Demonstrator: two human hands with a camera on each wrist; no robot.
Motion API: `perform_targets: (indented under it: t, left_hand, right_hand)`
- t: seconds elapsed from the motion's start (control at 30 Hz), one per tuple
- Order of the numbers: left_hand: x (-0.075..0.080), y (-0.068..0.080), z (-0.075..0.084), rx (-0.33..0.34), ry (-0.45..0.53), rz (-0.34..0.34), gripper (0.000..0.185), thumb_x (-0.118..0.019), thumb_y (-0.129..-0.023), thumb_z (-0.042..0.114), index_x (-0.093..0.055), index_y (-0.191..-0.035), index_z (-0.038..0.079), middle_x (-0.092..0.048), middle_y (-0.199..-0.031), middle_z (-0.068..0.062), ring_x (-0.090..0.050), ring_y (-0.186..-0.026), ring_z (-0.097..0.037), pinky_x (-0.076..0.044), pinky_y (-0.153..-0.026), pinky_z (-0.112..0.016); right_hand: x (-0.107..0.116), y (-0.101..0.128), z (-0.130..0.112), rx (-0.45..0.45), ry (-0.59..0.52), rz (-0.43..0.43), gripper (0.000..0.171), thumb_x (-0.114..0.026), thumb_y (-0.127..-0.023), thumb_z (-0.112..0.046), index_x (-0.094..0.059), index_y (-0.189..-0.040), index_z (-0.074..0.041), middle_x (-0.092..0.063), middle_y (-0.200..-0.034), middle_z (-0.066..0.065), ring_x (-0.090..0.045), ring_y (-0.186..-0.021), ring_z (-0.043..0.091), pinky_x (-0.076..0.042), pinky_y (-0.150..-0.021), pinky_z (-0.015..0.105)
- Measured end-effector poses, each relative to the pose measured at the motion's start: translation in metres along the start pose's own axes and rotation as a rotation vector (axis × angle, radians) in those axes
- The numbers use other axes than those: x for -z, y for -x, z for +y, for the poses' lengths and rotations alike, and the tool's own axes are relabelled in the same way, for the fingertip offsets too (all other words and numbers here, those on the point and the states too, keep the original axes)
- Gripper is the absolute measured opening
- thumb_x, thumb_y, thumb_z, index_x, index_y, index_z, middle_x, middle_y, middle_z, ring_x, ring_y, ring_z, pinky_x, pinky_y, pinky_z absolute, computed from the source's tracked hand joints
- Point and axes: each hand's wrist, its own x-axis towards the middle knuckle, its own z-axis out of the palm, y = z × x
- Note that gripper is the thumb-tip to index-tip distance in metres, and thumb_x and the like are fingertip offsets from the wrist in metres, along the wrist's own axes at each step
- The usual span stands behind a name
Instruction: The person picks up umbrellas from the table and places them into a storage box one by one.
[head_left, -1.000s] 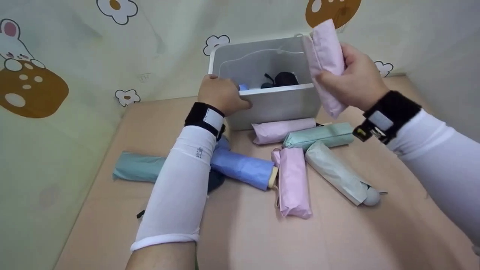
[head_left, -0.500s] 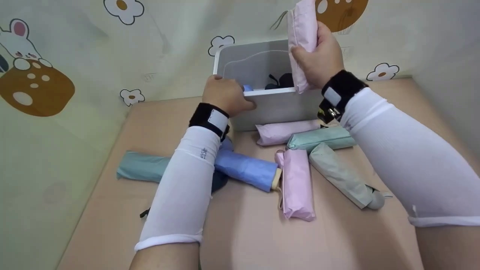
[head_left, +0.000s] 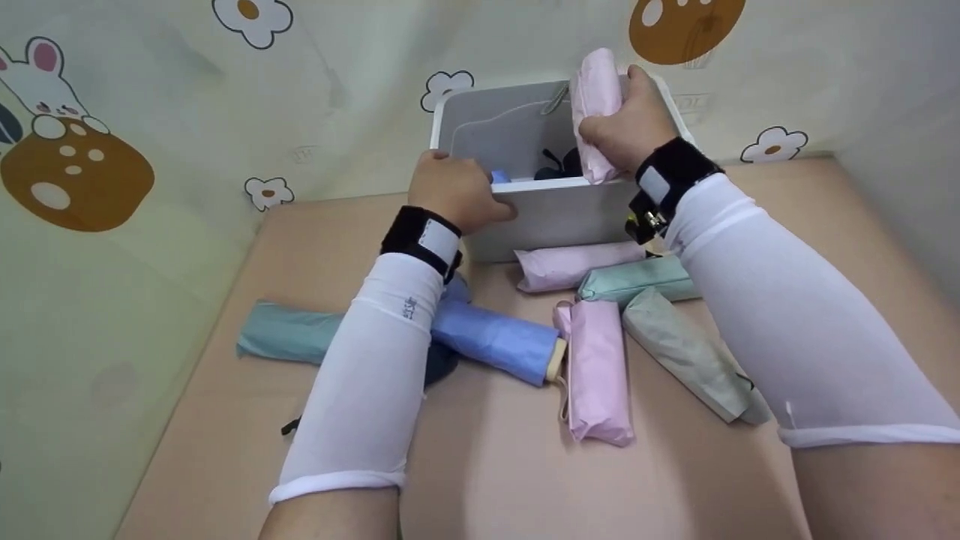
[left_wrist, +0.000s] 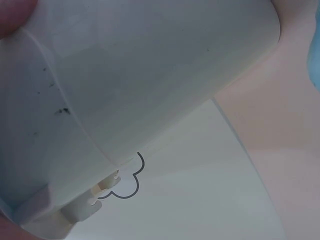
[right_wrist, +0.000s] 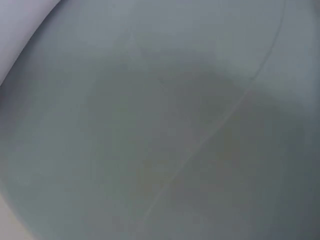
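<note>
My right hand [head_left: 626,127] clenched round pink umbrella [head_left: 592,112], upright, lower end inside bin [head_left: 555,214]. Left hand [head_left: 457,191] grasping bin rim. Dark and blue umbrellas already inside; I count six loose on desk [head_left: 487,465] below grip.

bin [head_left: 555,214] top open; folded umbrellas [head_left: 592,367] crowd table centre; near edge of table [head_left: 675,487] free.
</note>
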Motion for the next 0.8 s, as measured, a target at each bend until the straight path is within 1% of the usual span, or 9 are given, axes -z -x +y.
perform_targets:
  t: [0.1,0.13,0.23,0.3,0.37,0.47,0.53,0.73,0.8]
  left_hand:
    - [0.0006,0.0002,-0.0013,0.001,-0.001,-0.002,0.046,-0.066,-0.085,0.062,-0.067,-0.075,0.017,-0.07,-0.076,0.001,-0.071,-0.093,-0.023,-0.029,-0.125,-0.049]
    - [0.0008,0.0003,-0.0016,0.0,0.0,-0.002,0.046,-0.066,-0.085,0.062,-0.067,-0.075,0.017,-0.07,-0.076,0.001,-0.071,-0.093,-0.023,-0.029,-0.125,-0.049]
    - [0.0008,0.0008,-0.002,-0.001,0.002,-0.003,0.045,-0.066,-0.085,0.061,-0.067,-0.075,0.017,-0.07,-0.076,0.001,-0.071,-0.093,-0.023,-0.029,-0.125,-0.049]
    - [0.0005,0.0009,-0.0021,-0.002,0.005,-0.003,0.044,-0.066,-0.085,0.06,-0.067,-0.075,0.017,-0.07,-0.076,0.001,-0.071,-0.092,-0.022,-0.029,-0.125,-0.049]
    - [0.0005,0.0007,-0.0021,-0.008,-0.006,0.001,0.045,-0.066,-0.085,0.06,-0.067,-0.075,0.017,-0.07,-0.076,0.001,-0.071,-0.092,-0.022,-0.03,-0.125,-0.049]
    - [0.0007,0.0002,-0.0021,-0.017,-0.022,0.006,0.046,-0.065,-0.085,0.061,-0.069,-0.076,0.016,-0.071,-0.077,0.001,-0.072,-0.093,-0.023,-0.031,-0.124,-0.049]
    - [0.0008,0.0,-0.002,-0.022,-0.034,0.008,0.048,-0.065,-0.085,0.063,-0.07,-0.077,0.016,-0.071,-0.077,0.0,-0.072,-0.093,-0.023,-0.032,-0.124,-0.049]
    - [0.0021,0.0008,-0.0017,-0.024,-0.039,-0.001,0.049,-0.064,-0.085,0.064,-0.071,-0.079,0.016,-0.071,-0.077,0.0,-0.073,-0.093,-0.023,-0.03,-0.124,-0.049]
    - [0.0027,0.0012,-0.0017,-0.025,-0.04,0.002,0.048,-0.064,-0.085,0.063,-0.07,-0.077,0.016,-0.071,-0.076,0.0,-0.072,-0.093,-0.023,-0.03,-0.124,-0.049]
  right_hand:
    - [0.001,-0.0018,-0.0008,-0.021,0.003,-0.038,0.102,-0.063,-0.089,-0.019,-0.001,-0.169,-0.008,-0.025,-0.172,0.014,-0.041,-0.146,0.025,-0.04,-0.121,0.032]
    - [0.0011,-0.0022,-0.0012,-0.037,-0.004,-0.05,0.1,-0.063,-0.09,-0.018,-0.002,-0.169,-0.009,-0.025,-0.171,0.014,-0.041,-0.146,0.025,-0.042,-0.12,0.032]
    - [0.0008,-0.0033,-0.0004,-0.052,-0.022,-0.065,0.091,-0.061,-0.094,-0.016,-0.009,-0.169,-0.01,-0.034,-0.167,0.014,-0.045,-0.142,0.025,-0.048,-0.115,0.034]
    - [0.0007,-0.0041,0.0002,-0.057,-0.007,-0.071,0.086,-0.06,-0.097,-0.017,-0.013,-0.169,-0.011,-0.036,-0.166,0.014,-0.047,-0.142,0.025,-0.049,-0.114,0.034]
    - [0.0017,-0.0056,0.0016,-0.049,0.048,-0.07,0.084,-0.058,-0.098,-0.02,-0.013,-0.169,-0.01,-0.036,-0.167,0.014,-0.046,-0.144,0.026,-0.046,-0.117,0.035]
    - [0.004,-0.0075,0.0034,-0.045,0.142,-0.077,0.084,-0.056,-0.1,-0.024,-0.01,-0.169,-0.01,-0.031,-0.171,0.015,-0.041,-0.149,0.028,-0.038,-0.124,0.037]
    - [0.0052,-0.0084,0.0044,-0.042,0.196,-0.084,0.084,-0.055,-0.1,-0.025,-0.01,-0.169,-0.01,-0.03,-0.171,0.016,-0.04,-0.151,0.03,-0.035,-0.126,0.038]
    - [0.0058,-0.009,0.0029,-0.058,0.261,-0.145,0.082,-0.052,-0.1,-0.017,-0.009,-0.17,-0.015,-0.025,-0.173,0.015,-0.038,-0.15,0.034,-0.034,-0.126,0.041]
    - [0.0059,-0.0086,0.0016,-0.085,0.26,-0.172,0.081,-0.05,-0.101,-0.016,-0.007,-0.17,-0.018,-0.022,-0.174,0.014,-0.036,-0.151,0.035,-0.035,-0.125,0.041]
